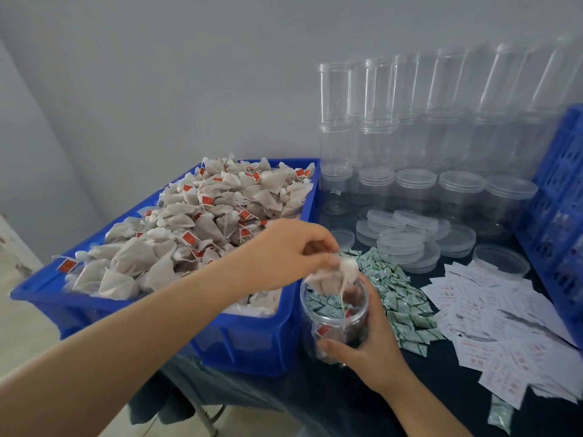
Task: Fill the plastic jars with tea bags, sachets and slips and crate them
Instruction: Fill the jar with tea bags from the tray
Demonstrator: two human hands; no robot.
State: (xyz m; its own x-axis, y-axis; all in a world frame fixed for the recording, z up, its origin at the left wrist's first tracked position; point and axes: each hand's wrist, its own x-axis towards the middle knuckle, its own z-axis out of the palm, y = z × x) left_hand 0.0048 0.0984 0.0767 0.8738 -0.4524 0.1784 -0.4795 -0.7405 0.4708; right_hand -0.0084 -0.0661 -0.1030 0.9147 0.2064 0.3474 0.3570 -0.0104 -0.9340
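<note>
Now the left hand (284,250) pinches tea bags (328,277) over the open jar (334,316), which the right hand (369,345) grips at five o'clock.

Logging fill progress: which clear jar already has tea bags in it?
The jar gripped by the right hand, beside the blue bin; the other jars are empty.

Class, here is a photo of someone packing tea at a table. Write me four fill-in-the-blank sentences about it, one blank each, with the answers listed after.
1. The right hand grips a clear plastic ____.
2. The left hand pinches beige paper tea bags over its open ____.
3. The loose tea bags are heaped in a ____ plastic tub.
4. The green-and-white sachets lie to the ____ of the white printed slips.

Answers: jar; mouth; blue; left
</note>
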